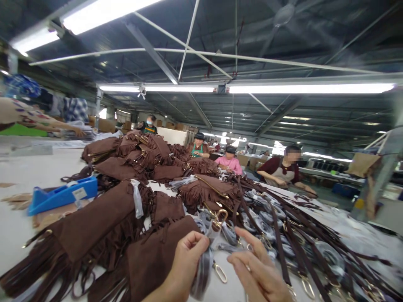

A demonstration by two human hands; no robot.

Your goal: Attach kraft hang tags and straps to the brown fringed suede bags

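Observation:
My left hand [185, 258] is closed, thumb against fingers, on a coiled brown strap [201, 272] wrapped in clear plastic. A gold clasp [221, 218] stands up at the top of that coil, and a gold oval ring [219, 272] hangs below it. Just to the right is my right hand [256, 268], its fingers stretched and apart, close to a loose strip of the plastic; whether it touches the strip is unclear. Beside my left hand lies a brown fringed bag [157, 256].
Brown fringed bags [141, 155] are heaped ahead. A blue tape dispenser [64, 195] stands left on the white table [67, 161]. Plastic-wrapped coils [327, 253] and long brown straps [280, 239] with gold clasps spread right. Several people sit or stand beyond; another person's arm [37, 115] reaches in at left.

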